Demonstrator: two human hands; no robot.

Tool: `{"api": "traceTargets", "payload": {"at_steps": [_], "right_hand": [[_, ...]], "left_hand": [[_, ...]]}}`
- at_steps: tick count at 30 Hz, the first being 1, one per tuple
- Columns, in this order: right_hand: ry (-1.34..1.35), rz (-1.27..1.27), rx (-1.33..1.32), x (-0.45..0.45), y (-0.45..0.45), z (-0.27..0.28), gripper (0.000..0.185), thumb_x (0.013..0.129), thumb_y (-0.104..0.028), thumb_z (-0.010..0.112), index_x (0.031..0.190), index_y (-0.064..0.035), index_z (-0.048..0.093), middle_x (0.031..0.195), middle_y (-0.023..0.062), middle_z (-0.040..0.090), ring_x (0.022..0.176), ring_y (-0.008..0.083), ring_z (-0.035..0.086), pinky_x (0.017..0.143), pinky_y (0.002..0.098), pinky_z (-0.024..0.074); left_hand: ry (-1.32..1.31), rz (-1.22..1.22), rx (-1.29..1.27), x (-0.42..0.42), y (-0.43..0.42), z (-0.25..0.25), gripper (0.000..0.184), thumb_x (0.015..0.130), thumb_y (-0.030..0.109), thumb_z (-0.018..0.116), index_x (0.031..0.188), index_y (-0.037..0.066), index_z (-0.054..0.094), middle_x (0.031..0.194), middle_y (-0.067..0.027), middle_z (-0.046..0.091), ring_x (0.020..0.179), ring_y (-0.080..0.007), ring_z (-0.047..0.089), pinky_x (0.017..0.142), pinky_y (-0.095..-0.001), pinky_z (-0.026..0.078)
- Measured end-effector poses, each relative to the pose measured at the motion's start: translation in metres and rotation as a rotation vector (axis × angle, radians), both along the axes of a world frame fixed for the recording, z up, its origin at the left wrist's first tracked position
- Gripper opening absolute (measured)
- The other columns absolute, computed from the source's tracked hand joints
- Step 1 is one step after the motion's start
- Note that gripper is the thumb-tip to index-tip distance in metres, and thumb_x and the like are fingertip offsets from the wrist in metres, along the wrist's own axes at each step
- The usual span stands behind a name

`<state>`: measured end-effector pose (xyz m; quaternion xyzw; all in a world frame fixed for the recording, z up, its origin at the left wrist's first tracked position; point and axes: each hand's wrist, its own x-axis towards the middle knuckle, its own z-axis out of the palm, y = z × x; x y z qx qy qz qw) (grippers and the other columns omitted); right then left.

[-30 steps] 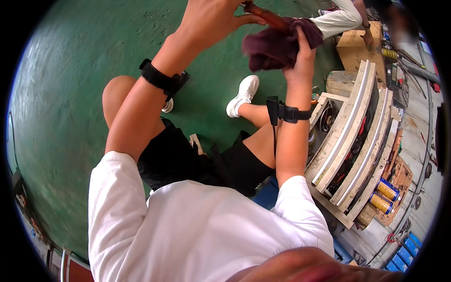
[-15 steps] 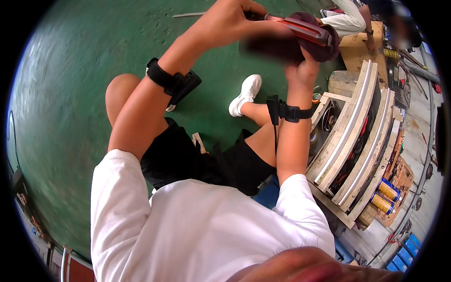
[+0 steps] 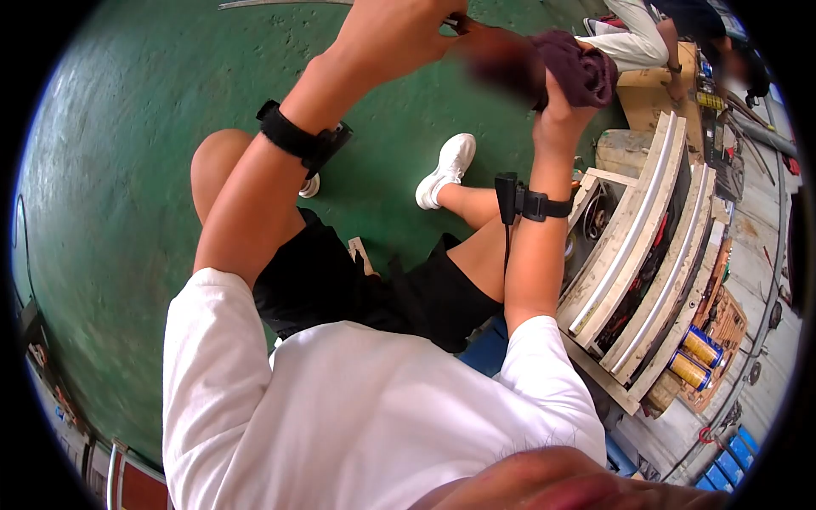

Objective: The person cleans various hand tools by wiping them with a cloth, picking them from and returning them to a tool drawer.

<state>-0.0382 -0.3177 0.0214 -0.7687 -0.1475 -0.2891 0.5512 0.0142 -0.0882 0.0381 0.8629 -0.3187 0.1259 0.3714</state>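
Note:
At the top of the view my left hand [image 3: 404, 38] is closed around a tool whose grip is mostly hidden. A thin, pale metal strip [image 3: 285, 3] sticks out to the left behind that hand, apparently part of the same tool. My right hand [image 3: 563, 110] is wrapped round a bunched dark maroon cloth [image 3: 578, 70], close to the right of my left hand. Between the two hands lies a blurred dark reddish patch, so I cannot tell whether tool and cloth touch.
To my right stands a worn wooden rack [image 3: 633, 246] with tools inside. Two yellow-and-blue cans [image 3: 697, 357] lie beyond it. Another person [image 3: 633, 34] works at the upper right near a cardboard box [image 3: 654, 98]. Green floor [image 3: 127, 212] stretches to my left.
My left hand has shifted left, and the metal strip reaches farther left. The tool's red-and-grey handle, earlier across the cloth, is off it. My right hand with the cloth has moved slightly right.

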Motion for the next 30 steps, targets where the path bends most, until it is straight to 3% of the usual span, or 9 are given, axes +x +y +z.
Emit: {"api": "traceTargets", "payload": {"at_steps": [5, 9, 11, 15, 18, 23, 27, 29, 30], "right_hand": [[0.274, 0.023, 0.55, 0.0, 0.005, -0.004, 0.034, 0.077, -0.006, 0.078, 0.107, 0.0013, 0.065, 0.102, 0.0047, 0.066, 0.094, 0.0144, 0.062, 0.091, 0.0287, 0.047], [0.44, 0.05, 0.456, -0.001, 0.0, -0.017, 0.029, 0.078, -0.003, 0.078, 0.105, -0.0001, 0.068, 0.102, 0.0045, 0.067, 0.094, 0.0135, 0.063, 0.091, 0.0283, 0.0477], [0.485, -0.004, 0.189, -0.001, 0.002, -0.017, 0.03, 0.079, 0.0, 0.078, 0.107, -0.0014, 0.067, 0.102, 0.0043, 0.069, 0.095, 0.0131, 0.064, 0.09, 0.0281, 0.0486], [0.383, -0.022, 0.206, -0.003, 0.003, -0.014, 0.031, 0.08, 0.003, 0.076, 0.109, -0.0014, 0.066, 0.103, 0.0038, 0.069, 0.094, 0.0138, 0.065, 0.09, 0.0281, 0.049], [0.331, -0.002, 0.298, -0.003, -0.004, -0.012, 0.033, 0.081, 0.001, 0.075, 0.111, -0.0018, 0.064, 0.105, 0.0042, 0.068, 0.098, 0.0143, 0.064, 0.092, 0.0286, 0.0489], [0.373, 0.192, 0.793, -0.012, -0.013, -0.009, 0.045, 0.085, -0.002, 0.068, 0.128, -0.0045, 0.056, 0.119, 0.0076, 0.063, 0.11, 0.0204, 0.062, 0.1, 0.0347, 0.0506], [0.362, 0.226, 0.703, -0.012, -0.003, -0.009, 0.042, 0.084, -0.003, 0.071, 0.124, -0.004, 0.057, 0.117, 0.006, 0.064, 0.108, 0.0199, 0.063, 0.099, 0.0334, 0.0498], [0.228, 0.046, 0.168, -0.002, -0.007, -0.016, 0.042, 0.081, -0.003, 0.077, 0.118, -0.0033, 0.059, 0.114, 0.0044, 0.065, 0.103, 0.0165, 0.063, 0.097, 0.0306, 0.0486], [0.229, 0.044, 0.167, -0.003, -0.005, -0.014, 0.042, 0.081, -0.003, 0.077, 0.118, -0.0033, 0.059, 0.114, 0.0044, 0.065, 0.103, 0.0165, 0.063, 0.097, 0.0306, 0.0486]], "left_hand": [[-0.006, -0.015, -0.042, -0.001, -0.001, -0.001, 0.041, 0.073, 0.045, 0.081, 0.075, 0.007, 0.068, 0.075, -0.0113, 0.067, 0.074, -0.0329, 0.066, 0.065, -0.0427, 0.051], [-0.194, 0.03, -0.034, 0.001, 0.003, -0.003, 0.029, 0.07, 0.033, 0.081, 0.076, 0.008, 0.067, 0.077, -0.0083, 0.066, 0.076, -0.0309, 0.065, 0.066, -0.0413, 0.051], [-0.247, 0.036, 0.004, 0.002, 0.005, -0.001, 0.026, 0.07, 0.029, 0.08, 0.077, 0.008, 0.067, 0.078, -0.0076, 0.065, 0.077, -0.0304, 0.065, 0.066, -0.0409, 0.051], [-0.22, -0.009, -0.047, 0.003, 0.004, -0.005, 0.026, 0.072, 0.028, 0.081, 0.076, 0.008, 0.066, 0.076, -0.0078, 0.065, 0.075, -0.0301, 0.064, 0.066, -0.0403, 0.051], [-0.148, 0.003, -0.118, 0.003, 0.002, -0.003, 0.027, 0.071, 0.028, 0.083, 0.077, 0.008, 0.067, 0.076, -0.0087, 0.066, 0.073, -0.0303, 0.065, 0.065, -0.0399, 0.052], [0.132, 0.043, -0.261, 0.001, 0.001, 0.009, 0.029, 0.07, 0.028, 0.085, 0.08, 0.007, 0.068, 0.074, -0.0109, 0.066, 0.067, -0.0324, 0.065, 0.061, -0.041, 0.051], [0.003, 0.023, -0.182, -0.003, -0.002, 0.0, 0.032, 0.075, 0.034, 0.082, 0.077, 0.007, 0.064, 0.072, -0.0111, 0.065, 0.065, -0.0338, 0.064, 0.059, -0.0427, 0.05], [-0.056, 0.045, -0.105, -0.006, -0.004, 0.0, 0.034, 0.076, 0.036, 0.08, 0.076, 0.007, 0.063, 0.072, -0.0108, 0.064, 0.065, -0.0341, 0.064, 0.058, -0.0431, 0.05], [-0.072, 0.054, -0.074, -0.006, -0.005, 0.0, 0.034, 0.077, 0.037, 0.079, 0.076, 0.007, 0.062, 0.071, -0.0105, 0.064, 0.065, -0.0343, 0.064, 0.058, -0.0432, 0.05]]}}
